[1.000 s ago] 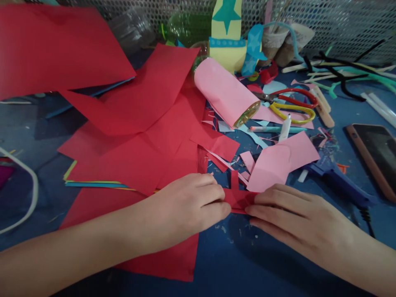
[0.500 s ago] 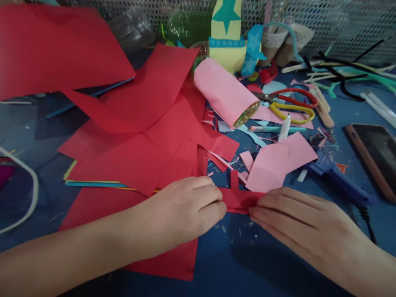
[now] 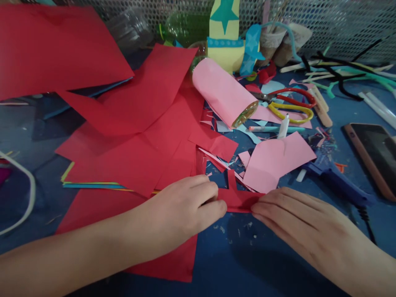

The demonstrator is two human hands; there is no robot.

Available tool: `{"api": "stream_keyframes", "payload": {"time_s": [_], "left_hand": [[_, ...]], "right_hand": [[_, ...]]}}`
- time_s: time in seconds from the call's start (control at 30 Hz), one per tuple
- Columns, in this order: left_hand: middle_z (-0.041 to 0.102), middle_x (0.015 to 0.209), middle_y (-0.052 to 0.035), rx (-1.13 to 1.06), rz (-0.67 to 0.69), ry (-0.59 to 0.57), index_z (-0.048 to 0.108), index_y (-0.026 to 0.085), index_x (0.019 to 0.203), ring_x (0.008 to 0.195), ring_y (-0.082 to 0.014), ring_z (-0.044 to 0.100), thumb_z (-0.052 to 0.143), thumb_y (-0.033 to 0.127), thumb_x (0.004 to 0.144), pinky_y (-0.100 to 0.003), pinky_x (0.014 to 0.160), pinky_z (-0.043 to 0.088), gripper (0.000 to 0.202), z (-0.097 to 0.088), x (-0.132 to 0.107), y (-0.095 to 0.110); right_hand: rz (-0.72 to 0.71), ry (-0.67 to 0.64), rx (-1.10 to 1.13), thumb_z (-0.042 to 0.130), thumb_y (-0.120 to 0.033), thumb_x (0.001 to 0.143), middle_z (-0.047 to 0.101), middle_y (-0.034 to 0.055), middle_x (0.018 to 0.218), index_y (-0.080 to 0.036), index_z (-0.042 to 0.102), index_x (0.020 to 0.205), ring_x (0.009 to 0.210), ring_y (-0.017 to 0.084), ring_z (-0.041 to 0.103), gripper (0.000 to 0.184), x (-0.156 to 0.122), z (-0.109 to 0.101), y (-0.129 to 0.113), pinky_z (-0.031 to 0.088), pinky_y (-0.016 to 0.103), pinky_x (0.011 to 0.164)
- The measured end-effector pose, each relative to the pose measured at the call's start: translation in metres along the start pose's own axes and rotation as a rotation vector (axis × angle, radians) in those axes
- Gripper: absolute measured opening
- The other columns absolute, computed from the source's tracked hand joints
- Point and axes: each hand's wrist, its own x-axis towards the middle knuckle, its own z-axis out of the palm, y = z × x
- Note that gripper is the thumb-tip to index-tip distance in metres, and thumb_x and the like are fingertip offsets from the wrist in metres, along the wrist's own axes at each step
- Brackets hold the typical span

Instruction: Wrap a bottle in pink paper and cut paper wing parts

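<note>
A small folded strip of red paper (image 3: 239,201) lies flat on the blue table (image 3: 247,255) between my two hands. My left hand (image 3: 182,210) presses its left end with curled fingers closed on it. Over the right end rests my right hand (image 3: 297,218), fingers together and pressing the paper down. A thin red tab (image 3: 231,179) sticks up from the strip. Under my left forearm sits a larger red sheet (image 3: 102,206).
Several red sheets (image 3: 148,123) overlap at the left and centre. A pink-wrapped bottle (image 3: 222,93), pink scraps (image 3: 275,159), red and yellow scissors (image 3: 291,103), a pen (image 3: 272,129), a blue glue gun (image 3: 337,181) and a phone (image 3: 374,152) lie beyond and to the right.
The folded red strip has been flattened and drawn out a little wider between my hands. Both hands have shifted only slightly.
</note>
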Motion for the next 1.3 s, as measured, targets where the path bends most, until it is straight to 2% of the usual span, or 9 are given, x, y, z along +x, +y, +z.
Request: {"api": "stream_keyframes", "payload": {"time_s": [0.13, 0.37, 0.43, 0.53, 0.63, 0.8, 0.97, 1.17, 1.3], "left_hand": [[0.053, 0.077, -0.0021, 0.029, -0.006, -0.020, 0.063, 0.016, 0.087, 0.073, -0.0167, 0.046, 0.036, 0.009, 0.096, -0.027, 0.066, 0.039, 0.029, -0.001, 0.000, 0.000], [0.056, 0.076, -0.0024, 0.067, 0.041, -0.030, 0.063, 0.014, 0.087, 0.074, -0.0172, 0.048, 0.037, 0.006, 0.094, -0.029, 0.075, 0.042, 0.028, -0.001, 0.002, 0.000], [0.057, 0.076, -0.0025, 0.094, 0.044, -0.010, 0.063, 0.014, 0.088, 0.073, -0.0177, 0.050, 0.037, 0.006, 0.094, -0.030, 0.074, 0.043, 0.028, -0.001, 0.002, 0.000], [0.058, 0.073, -0.0010, 0.131, 0.097, 0.042, 0.063, 0.016, 0.095, 0.072, -0.0174, 0.054, 0.038, 0.005, 0.093, -0.029, 0.069, 0.044, 0.027, -0.001, 0.001, 0.000], [0.060, 0.073, -0.0003, 0.142, 0.152, 0.081, 0.063, 0.017, 0.096, 0.072, -0.0172, 0.056, 0.040, 0.003, 0.091, -0.028, 0.066, 0.044, 0.027, 0.000, 0.001, -0.002], [0.065, 0.075, -0.0010, 0.138, 0.126, 0.112, 0.065, 0.016, 0.083, 0.069, -0.0170, 0.057, 0.034, 0.005, 0.095, -0.028, 0.062, 0.042, 0.035, 0.000, 0.004, -0.003], [0.067, 0.077, -0.0014, 0.142, 0.118, 0.101, 0.065, 0.015, 0.081, 0.070, -0.0155, 0.057, 0.030, 0.006, 0.098, -0.028, 0.065, 0.042, 0.040, -0.002, 0.005, -0.001], [0.066, 0.077, -0.0024, 0.116, 0.099, 0.084, 0.067, 0.014, 0.084, 0.070, -0.0164, 0.057, 0.030, 0.008, 0.099, -0.029, 0.067, 0.044, 0.040, -0.001, 0.004, -0.001], [0.065, 0.074, -0.0017, 0.113, 0.118, 0.107, 0.067, 0.015, 0.084, 0.070, -0.0154, 0.058, 0.030, 0.008, 0.099, -0.027, 0.068, 0.045, 0.040, -0.001, 0.003, -0.003]], "right_hand": [[0.015, -0.011, 0.042, 0.029, -0.014, 0.102, 0.074, 0.0043, 0.079, -0.018, 0.066, 0.092, 0.073, 0.017, 0.069, 0.039, 0.000, 0.000, 0.001, 0.057, 0.030, 0.066], [0.024, 0.017, 0.078, 0.024, -0.013, 0.103, 0.074, 0.0049, 0.086, -0.017, 0.067, 0.096, 0.082, 0.016, 0.067, 0.044, -0.009, 0.008, 0.004, 0.056, 0.031, 0.081], [0.015, 0.062, 0.035, 0.023, -0.011, 0.103, 0.074, 0.0041, 0.083, -0.017, 0.067, 0.090, 0.080, 0.016, 0.067, 0.046, -0.007, 0.008, 0.003, 0.056, 0.031, 0.084], [-0.004, 0.047, -0.004, 0.025, -0.007, 0.102, 0.075, 0.0025, 0.081, -0.016, 0.068, 0.087, 0.079, 0.014, 0.069, 0.047, 0.000, 0.005, 0.001, 0.055, 0.028, 0.086], [0.003, 0.032, 0.001, 0.025, -0.008, 0.102, 0.074, 0.0034, 0.078, -0.013, 0.068, 0.085, 0.077, 0.014, 0.069, 0.046, 0.006, 0.002, 0.000, 0.055, 0.027, 0.083], [0.071, -0.034, 0.075, 0.028, -0.014, 0.103, 0.070, 0.0049, 0.075, -0.015, 0.065, 0.083, 0.070, 0.015, 0.067, 0.042, 0.008, 0.001, 0.001, 0.057, 0.027, 0.068], [-0.035, -0.002, 0.058, 0.026, -0.011, 0.103, 0.073, 0.0049, 0.079, -0.015, 0.067, 0.083, 0.077, 0.016, 0.067, 0.046, 0.007, 0.000, 0.004, 0.056, 0.028, 0.078], [0.011, -0.010, 0.025, 0.028, -0.011, 0.102, 0.074, 0.0042, 0.078, -0.014, 0.068, 0.085, 0.075, 0.014, 0.069, 0.044, 0.010, 0.000, 0.005, 0.057, 0.023, 0.076], [0.036, -0.030, 0.011, 0.027, -0.012, 0.102, 0.073, 0.0037, 0.077, -0.016, 0.066, 0.084, 0.074, 0.016, 0.070, 0.044, 0.009, 0.003, 0.003, 0.058, 0.025, 0.074]]}}
